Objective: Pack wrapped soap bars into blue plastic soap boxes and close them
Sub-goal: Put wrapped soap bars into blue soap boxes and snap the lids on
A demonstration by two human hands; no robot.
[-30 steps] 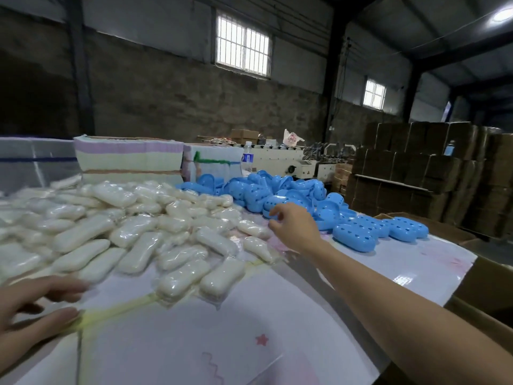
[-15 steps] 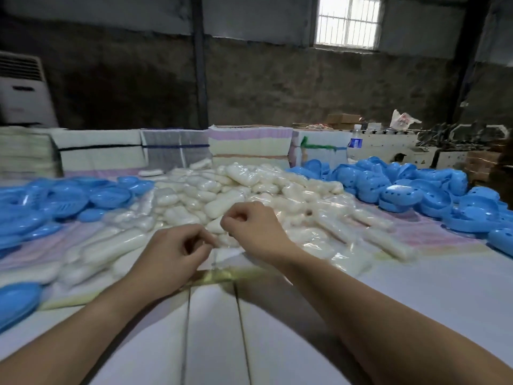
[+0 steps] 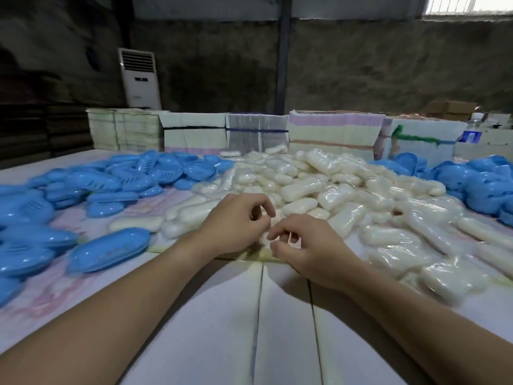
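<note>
Along the left edge of the bench lies a heap of blue soap boxes; the nearest closed one rests just left of my forearm. My left hand hovers at the near foot of the soap pile, fingers curled, thumb and forefinger pinched toward something pale; whether it is the wrap of a soap bar I cannot tell, as the spot is blurred. My right hand sits just beside it, fingertips nearly touching the left, fingers likewise curled over the same spot; what it grips is not clear. Behind both hands, across the middle of the bench, rises the mound of wrapped soap bars, spreading to the right edge. A second heap of blue boxes occupies the far right corner. Stacks of flat cartons line the far edge.
</note>
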